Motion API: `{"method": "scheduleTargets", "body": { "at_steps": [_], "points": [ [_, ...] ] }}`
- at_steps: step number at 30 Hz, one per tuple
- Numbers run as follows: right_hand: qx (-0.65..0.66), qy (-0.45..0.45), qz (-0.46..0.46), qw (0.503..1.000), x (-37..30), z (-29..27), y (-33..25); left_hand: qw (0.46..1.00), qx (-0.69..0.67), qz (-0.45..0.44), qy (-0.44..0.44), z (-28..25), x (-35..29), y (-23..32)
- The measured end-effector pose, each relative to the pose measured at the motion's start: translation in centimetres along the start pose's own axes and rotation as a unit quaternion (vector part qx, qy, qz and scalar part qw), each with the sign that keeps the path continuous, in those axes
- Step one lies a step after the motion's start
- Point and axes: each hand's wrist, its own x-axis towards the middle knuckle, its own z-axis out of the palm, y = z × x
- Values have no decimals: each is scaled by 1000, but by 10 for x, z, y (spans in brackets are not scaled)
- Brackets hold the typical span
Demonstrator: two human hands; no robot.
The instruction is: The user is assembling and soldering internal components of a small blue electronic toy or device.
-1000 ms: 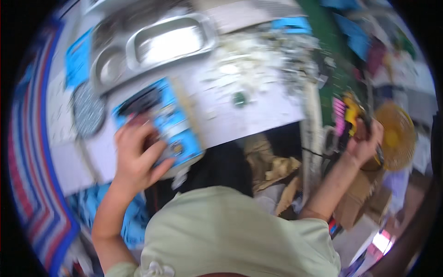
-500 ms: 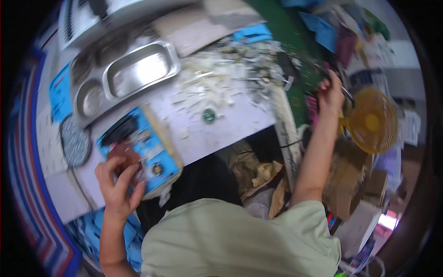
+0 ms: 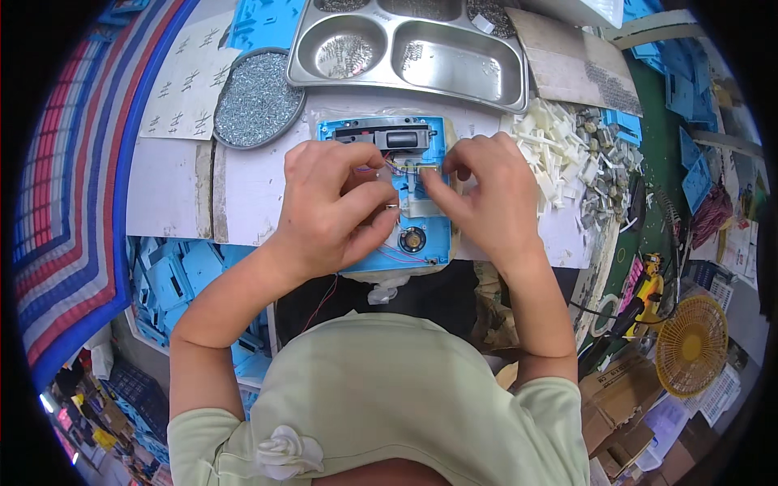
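A blue plastic casing [image 3: 387,261] lies open in front of me on a pale, plastic-wrapped pad. Inside it are a black slotted part [image 3: 397,139], thin coloured wires, a flat pale strip [image 3: 423,208] and a small round speaker [image 3: 412,240]. My left hand [image 3: 328,206] is over the casing's left half, thumb and fingers pinched together; what lies between them is too small to name. My right hand [image 3: 498,190] rests at the right edge, fingers curled. Its thumb is stretched onto a small part beside the wires, apart from the index finger.
Beyond the casing stand a steel compartment tray [image 3: 519,85] of small metal parts and a round dish of screws [image 3: 259,101]. White plastic pieces [image 3: 555,154] and grey metal pieces [image 3: 608,162] are heaped to the right. A yellow fan [image 3: 691,347] stands farther right; blue casings [image 3: 170,279] fill the lower left.
My right hand has come from the far right, over the green surface, to the casing. My left hand stays over the casing. The view has swung left and sharpened.
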Motion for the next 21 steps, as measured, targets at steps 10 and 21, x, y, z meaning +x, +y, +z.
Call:
{"method": "scheduleTargets", "body": {
  "at_steps": [10,21],
  "points": [
    [-95,-45,-44,994,6,0,-4,999,36,27,-26,16,13,-1],
    [-175,-195,-151,953,28,-12,-3,997,58,47,-32,23,7,-4]
  ]
}}
